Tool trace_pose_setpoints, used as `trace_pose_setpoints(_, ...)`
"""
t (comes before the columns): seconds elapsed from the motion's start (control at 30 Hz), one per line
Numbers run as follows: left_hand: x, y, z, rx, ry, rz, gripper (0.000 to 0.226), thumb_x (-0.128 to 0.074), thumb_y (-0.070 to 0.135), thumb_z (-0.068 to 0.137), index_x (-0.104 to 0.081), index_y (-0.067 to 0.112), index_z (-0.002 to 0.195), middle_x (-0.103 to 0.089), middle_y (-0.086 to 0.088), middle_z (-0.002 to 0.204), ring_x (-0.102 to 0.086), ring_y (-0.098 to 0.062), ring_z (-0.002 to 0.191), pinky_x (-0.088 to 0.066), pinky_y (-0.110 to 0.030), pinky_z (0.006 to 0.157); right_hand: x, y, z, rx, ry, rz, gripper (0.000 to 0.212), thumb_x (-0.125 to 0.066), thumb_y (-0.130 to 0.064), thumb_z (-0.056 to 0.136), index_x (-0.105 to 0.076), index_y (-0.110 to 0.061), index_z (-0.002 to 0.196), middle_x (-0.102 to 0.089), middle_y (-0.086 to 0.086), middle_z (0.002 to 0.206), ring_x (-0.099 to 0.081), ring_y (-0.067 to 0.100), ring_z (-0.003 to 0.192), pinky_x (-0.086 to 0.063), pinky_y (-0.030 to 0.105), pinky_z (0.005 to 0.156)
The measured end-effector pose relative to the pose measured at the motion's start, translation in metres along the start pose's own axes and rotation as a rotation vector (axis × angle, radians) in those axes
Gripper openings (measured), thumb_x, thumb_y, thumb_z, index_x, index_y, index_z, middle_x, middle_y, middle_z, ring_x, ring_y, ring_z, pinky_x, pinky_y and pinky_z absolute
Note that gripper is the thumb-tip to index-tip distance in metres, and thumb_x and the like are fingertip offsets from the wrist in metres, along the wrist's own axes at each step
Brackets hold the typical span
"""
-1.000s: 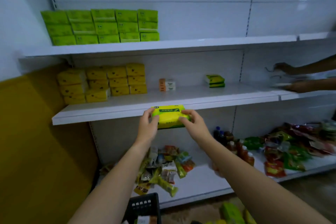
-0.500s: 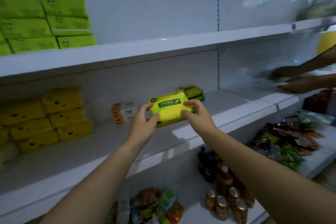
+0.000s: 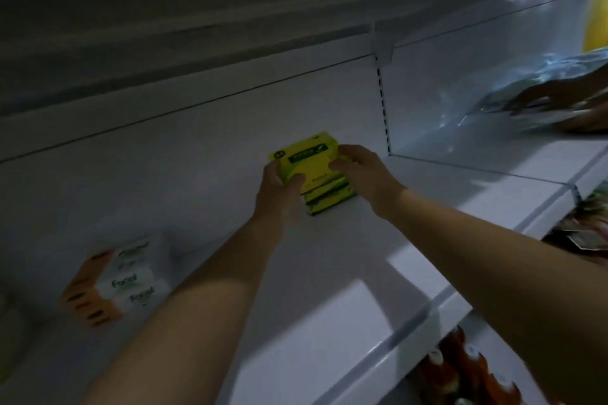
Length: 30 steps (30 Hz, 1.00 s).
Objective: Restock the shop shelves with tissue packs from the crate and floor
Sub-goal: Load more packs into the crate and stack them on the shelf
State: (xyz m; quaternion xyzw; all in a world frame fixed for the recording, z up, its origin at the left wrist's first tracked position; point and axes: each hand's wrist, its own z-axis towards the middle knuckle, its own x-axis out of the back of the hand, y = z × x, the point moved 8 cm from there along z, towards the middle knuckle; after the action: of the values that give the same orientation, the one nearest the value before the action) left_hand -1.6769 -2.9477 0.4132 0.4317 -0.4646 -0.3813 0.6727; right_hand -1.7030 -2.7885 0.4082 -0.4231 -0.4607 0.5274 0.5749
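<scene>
1. Tissue pack (image 3: pixel 304 158), flat, yellow-green and plastic-wrapped, sits on matching green packs (image 3: pixel 332 196) at the back of the white metal shelf (image 3: pixel 329 273).
2. Left hand (image 3: pixel 278 189) curls round its left edge, right hand (image 3: pixel 362 171) round its right.

Yellow-green tissue pack (image 3: pixel 304 158) with a dark green label; white shelf (image 3: pixel 329 322); orange-and-white striped facial tissue boxes (image 3: pixel 115 283).

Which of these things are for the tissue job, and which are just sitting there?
For the job:
left hand and right hand, holding the yellow pack
stack below it
shelf

Just lying about:
Facial packs, untouched
bottles
snack bags
another person's hand
</scene>
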Motion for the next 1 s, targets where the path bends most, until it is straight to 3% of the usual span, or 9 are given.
trace_pose_setpoints(0.2, -0.021, -0.018, 0.035, 0.085, -0.094, 0.023, 0.053, -0.047, 0.018, 0.095, -0.027, 0.017, 0.145, -0.04, 0.002, 0.14, -0.043, -0.018, 0.122, -0.035, -0.027, 0.086, -0.017, 0.028, 0.026, -0.116, -0.064, 0.084, 0.056, -0.058, -0.021, 0.089, -0.037, -0.011, 0.14, -0.041, 0.009, 0.141, -0.045, 0.024, 0.122, -0.037, 0.028, 0.086)
trace_pose_setpoints(0.33, -0.028, -0.023, 0.038, 0.081, -0.05, 0.044, 0.061, -0.049, 0.019, 0.095, -0.019, 0.016, 0.148, -0.025, -0.003, 0.153, -0.034, -0.023, 0.134, -0.035, -0.032, 0.1, -0.017, 0.031, 0.038, -0.161, -0.062, -0.023, 0.06, -0.06, -0.028, 0.087, -0.036, -0.018, 0.141, -0.015, 0.002, 0.153, -0.034, 0.025, 0.133, -0.035, 0.032, 0.102)
trace_pose_setpoints(0.43, -0.031, -0.017, 0.034, 0.07, -0.042, 0.016, 0.066, -0.048, 0.017, 0.095, -0.011, 0.013, 0.149, -0.017, -0.006, 0.155, -0.027, -0.025, 0.139, -0.033, -0.03, 0.1, -0.032, 0.022, 0.037, -0.16, -0.167, -0.096, 0.063, -0.053, -0.029, 0.092, -0.025, -0.019, 0.147, -0.018, 0.006, 0.154, -0.028, 0.025, 0.137, -0.03, 0.029, 0.103)
trace_pose_setpoints(0.57, -0.021, -0.017, 0.024, 0.031, -0.042, 0.089, 0.058, -0.043, 0.015, 0.097, -0.016, 0.011, 0.148, -0.029, 0.004, 0.144, -0.031, -0.021, 0.136, -0.034, -0.025, 0.094, -0.043, 0.026, 0.022, -0.16, -0.242, -0.082, 0.064, -0.048, -0.027, 0.096, -0.014, -0.017, 0.149, -0.019, 0.006, 0.154, -0.026, 0.024, 0.139, -0.028, 0.029, 0.105)
trace_pose_setpoints(0.63, -0.006, -0.024, 0.014, 0.008, -0.012, 0.188, 0.056, -0.042, 0.017, 0.098, -0.018, 0.008, 0.147, -0.026, -0.005, 0.15, -0.03, -0.022, 0.136, -0.032, -0.022, 0.094, -0.048, 0.026, 0.004, -0.118, -0.236, -0.111, 0.065, -0.051, -0.025, 0.094, -0.016, -0.017, 0.149, -0.022, 0.005, 0.153, -0.027, 0.024, 0.138, -0.029, 0.03, 0.106)
trace_pose_setpoints(0.7, 0.007, -0.035, 0.001, 0.006, -0.013, 0.307, 0.056, -0.041, 0.021, 0.099, -0.017, 0.008, 0.148, -0.02, -0.01, 0.153, -0.027, -0.023, 0.139, -0.027, -0.025, 0.104, -0.053, 0.027, -0.015, -0.043, -0.237, -0.196, 0.064, -0.056, -0.025, 0.092, -0.024, -0.016, 0.147, -0.029, 0.005, 0.151, -0.03, 0.024, 0.137, -0.03, 0.033, 0.11)
trace_pose_setpoints(0.8, 0.028, -0.054, -0.028, 0.029, -0.045, 0.456, 0.059, -0.04, 0.025, 0.099, -0.012, 0.009, 0.149, -0.013, -0.011, 0.156, -0.019, -0.023, 0.143, -0.019, -0.029, 0.114, -0.062, 0.024, -0.05, 0.019, -0.297, -0.381, 0.062, -0.055, -0.03, 0.092, -0.027, -0.018, 0.146, -0.022, 0.001, 0.153, -0.023, 0.017, 0.141, -0.022, 0.025, 0.111)
trace_pose_setpoints(1.0, 0.089, -0.048, -0.103, 0.013, -0.042, 0.495, 0.06, -0.038, 0.03, 0.1, -0.01, 0.013, 0.15, -0.012, -0.007, 0.157, -0.021, -0.022, 0.143, -0.02, -0.028, 0.114, -0.093, -0.006, -0.141, 0.115, -0.398, -0.585, 0.06, -0.051, -0.032, 0.094, -0.024, -0.019, 0.147, -0.016, 0.001, 0.156, -0.018, 0.016, 0.142, -0.017, 0.017, 0.104)
